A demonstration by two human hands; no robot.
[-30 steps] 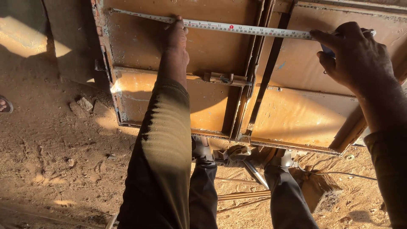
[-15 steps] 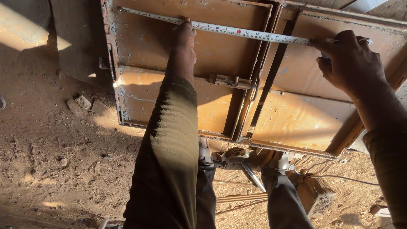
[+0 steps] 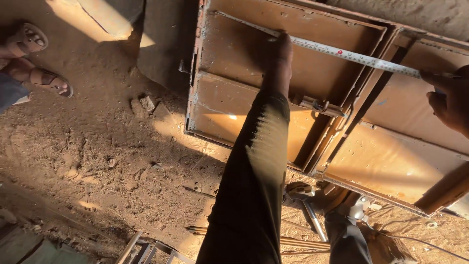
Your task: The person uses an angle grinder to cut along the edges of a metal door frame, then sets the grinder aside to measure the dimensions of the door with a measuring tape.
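Head view, tape measure (image 3: 342, 53) stretched across the top of a rusty metal door frame (image 3: 234, 102) lying on the dirt floor (image 3: 97, 161), left hand (image 3: 279, 51) pressing the tape flat, grip state hidden, right hand (image 3: 452, 98) pinching the tape's far end, 2 sandalled feet (image 3: 34, 58) of another person at upper left.

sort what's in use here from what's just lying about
In use: tape measure stretched across the rusty metal door frame; left hand pressing it down; right hand holding its far end.

Lying about: stones, metal rods on the dirt.
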